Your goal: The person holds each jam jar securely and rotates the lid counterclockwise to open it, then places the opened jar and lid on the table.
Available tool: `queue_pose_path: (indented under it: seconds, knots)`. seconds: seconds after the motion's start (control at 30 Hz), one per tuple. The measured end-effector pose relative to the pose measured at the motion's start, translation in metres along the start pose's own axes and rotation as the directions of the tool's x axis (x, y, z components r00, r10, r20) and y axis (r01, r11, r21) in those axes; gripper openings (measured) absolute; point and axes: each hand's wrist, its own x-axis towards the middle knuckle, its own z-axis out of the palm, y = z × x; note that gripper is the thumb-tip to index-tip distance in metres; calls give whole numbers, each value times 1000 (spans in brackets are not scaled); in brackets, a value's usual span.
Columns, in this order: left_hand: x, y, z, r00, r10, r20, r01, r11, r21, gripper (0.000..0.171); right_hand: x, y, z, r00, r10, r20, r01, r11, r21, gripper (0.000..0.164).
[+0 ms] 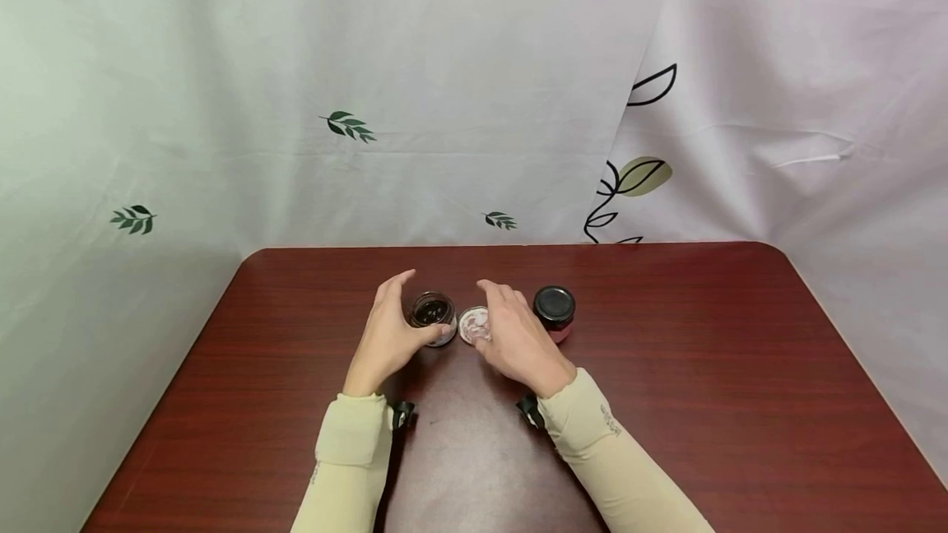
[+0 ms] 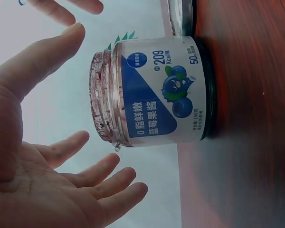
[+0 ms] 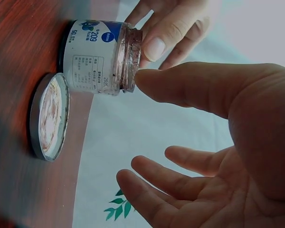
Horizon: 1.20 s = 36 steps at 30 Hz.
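An open glass jar of blueberry jam (image 1: 432,311), dark inside, stands upright on the table. Its blue and white label (image 2: 156,90) faces the left wrist camera, and jam smears its bare threaded rim. My left hand (image 1: 385,340) is beside the jar, thumb and fingers spread apart around its near and left sides; touching or not, I cannot tell. The jar's lid (image 3: 50,116) lies with its smeared inner side up, right of the jar. Over that lid my right hand (image 1: 522,340) hovers with fingers apart and nothing in its grasp, partly hiding it in the head view.
A second jar (image 1: 555,309) with a black lid and reddish contents stands just right of my right hand. The dark red wooden table (image 1: 704,368) reaches back to a pale curtain (image 1: 444,64) with leaf prints.
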Motion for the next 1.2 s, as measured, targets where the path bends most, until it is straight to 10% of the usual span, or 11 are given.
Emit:
queue_pose_path:
  seconds: [1.2]
  knots:
    - [-2,10,-2,1000,-4,2,4,1000,10,95,-15,10,-24,995,-17,-97,19,1000,25,75]
